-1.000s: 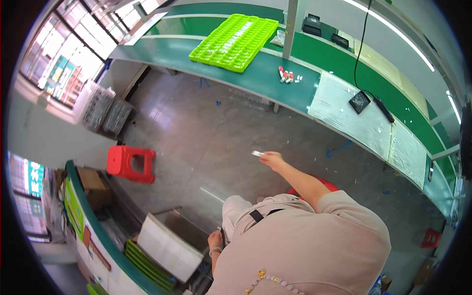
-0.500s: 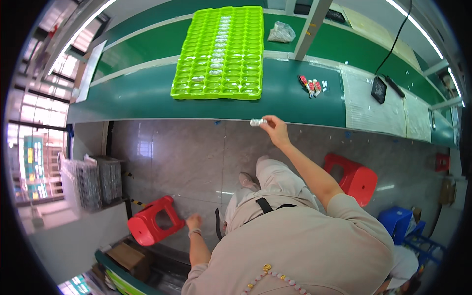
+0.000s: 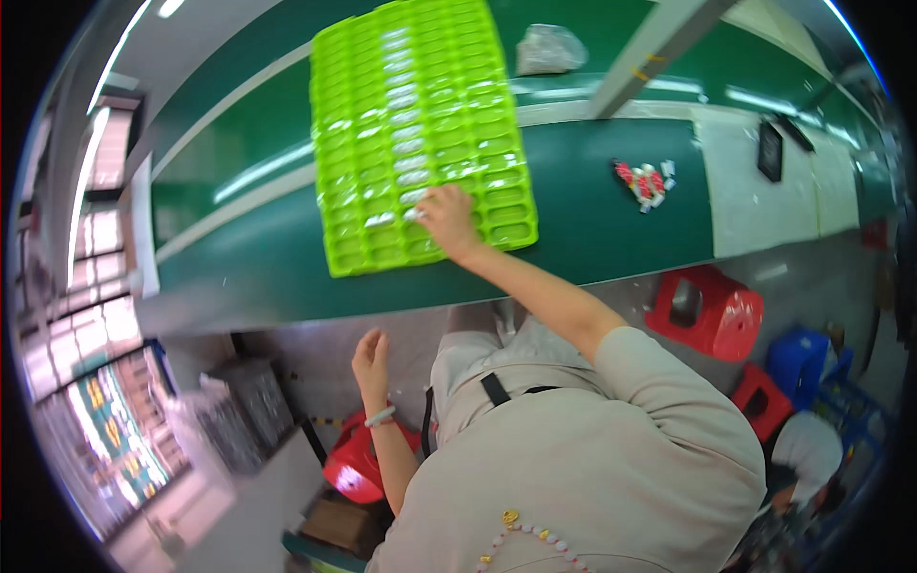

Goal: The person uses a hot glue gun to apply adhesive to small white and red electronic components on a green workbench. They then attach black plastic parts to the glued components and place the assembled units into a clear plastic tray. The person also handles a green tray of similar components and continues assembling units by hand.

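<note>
Overhead, a long green bench (image 3: 611, 210) spans the view, and one bright green tray (image 3: 420, 134) of many small pockets lies flat on it, some pockets holding pale parts. The right hand (image 3: 447, 220) rests on the tray's near right part, arm stretched forward from the shoulder, fingers curled down onto a small pale piece (image 3: 415, 214) at a pocket; whether they pinch it or only touch it cannot be told. The left hand (image 3: 371, 358) hangs well apart from the tray, below the bench edge, forearm raised, fingers loosely open and holding nothing, a pale band at the wrist. Three red stools (image 3: 707, 310) show on the floor and one blue one (image 3: 798, 358). One crumpled clear bag (image 3: 549, 48) lies beyond the tray. One small cluster of red and white bits (image 3: 645, 181) sits on the bench to the tray's right.
</note>
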Motion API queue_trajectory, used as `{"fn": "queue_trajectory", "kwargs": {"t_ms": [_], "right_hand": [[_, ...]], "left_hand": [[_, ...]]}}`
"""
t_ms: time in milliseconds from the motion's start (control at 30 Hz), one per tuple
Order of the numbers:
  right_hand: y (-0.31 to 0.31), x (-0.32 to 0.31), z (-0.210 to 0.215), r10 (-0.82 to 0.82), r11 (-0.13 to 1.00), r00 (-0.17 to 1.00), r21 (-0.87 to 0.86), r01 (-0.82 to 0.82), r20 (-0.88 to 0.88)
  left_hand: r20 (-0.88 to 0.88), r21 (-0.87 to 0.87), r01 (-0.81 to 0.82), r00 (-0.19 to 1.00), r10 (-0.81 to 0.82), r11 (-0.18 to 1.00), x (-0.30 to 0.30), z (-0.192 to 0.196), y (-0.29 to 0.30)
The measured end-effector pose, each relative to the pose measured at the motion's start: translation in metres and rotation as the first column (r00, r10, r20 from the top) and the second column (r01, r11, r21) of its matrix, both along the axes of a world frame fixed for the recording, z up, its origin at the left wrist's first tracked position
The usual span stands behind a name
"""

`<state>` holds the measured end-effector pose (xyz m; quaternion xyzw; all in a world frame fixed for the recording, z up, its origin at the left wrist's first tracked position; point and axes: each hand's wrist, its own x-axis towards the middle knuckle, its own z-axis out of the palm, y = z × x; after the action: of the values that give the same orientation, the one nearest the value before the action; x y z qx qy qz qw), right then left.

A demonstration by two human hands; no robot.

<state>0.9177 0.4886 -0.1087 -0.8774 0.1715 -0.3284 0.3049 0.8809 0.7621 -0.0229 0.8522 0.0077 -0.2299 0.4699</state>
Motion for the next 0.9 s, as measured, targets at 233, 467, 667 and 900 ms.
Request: {"fn": "queue_trajectory", "kwargs": {"t_ms": [233, 467, 667, 900], "right_hand": [[-0.013, -0.022, 0.012, 0.000, 0.997, 0.993, 0.073, 0.008, -0.116], [-0.084, -0.164, 0.024, -0.639, 0.756, 0.746, 0.029, 0.654, -0.184], [-0.151, -0.280, 0.012, -0.773, 0.575, 0.515, -0.065, 0.816, -0.370], [-0.217, -0.266, -0.007, -0.569, 0.799, 0.757, 0.000, 0.601, -0.319]], "left_hand": [[-0.302, -0.021, 0.345, 0.892, -0.335, 0.938, 0.050, 0.005, -0.059], [-0.029, -0.054, 0.939, 0.337, -0.941, 0.338, 0.082, 0.019, -0.203], [0.495, 0.130, 0.988, 0.012, -0.869, 0.087, 0.027, -0.016, -0.382], [0.480, 0.271, 0.935, 0.076, -0.874, 0.230, -0.036, -0.062, -0.460]]}}
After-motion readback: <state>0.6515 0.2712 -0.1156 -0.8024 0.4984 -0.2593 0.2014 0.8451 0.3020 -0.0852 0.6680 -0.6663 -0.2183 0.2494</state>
